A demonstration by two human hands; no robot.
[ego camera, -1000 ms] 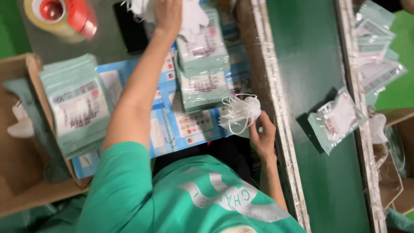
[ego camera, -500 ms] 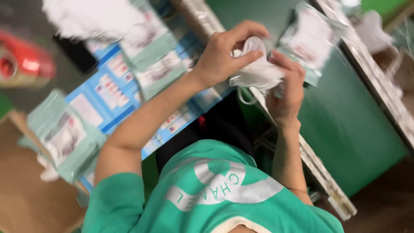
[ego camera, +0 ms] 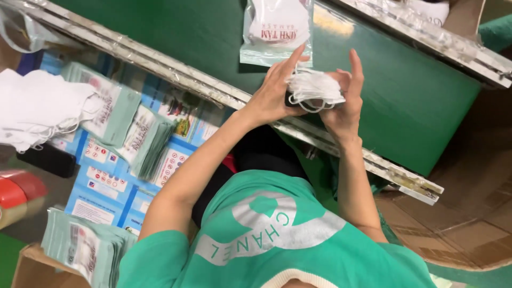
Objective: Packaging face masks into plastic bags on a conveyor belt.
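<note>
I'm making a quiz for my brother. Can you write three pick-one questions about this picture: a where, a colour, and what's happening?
1. Where is the clear bag? A on the green belt; B on the floor; C in a box.
2. What colour is the mask bundle? A red; B white; C blue.
3. How is the bundle held? A both hands; B one hand; C lying loose.
Answers: 1 A, it lies flat on the belt; 2 B, plainly white; 3 A, left hand and right hand both grip it.

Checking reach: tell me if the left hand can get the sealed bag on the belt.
Likely yes: the sealed bag lies just past the left hand, nothing between, though it and the right hand hold white masks.
</note>
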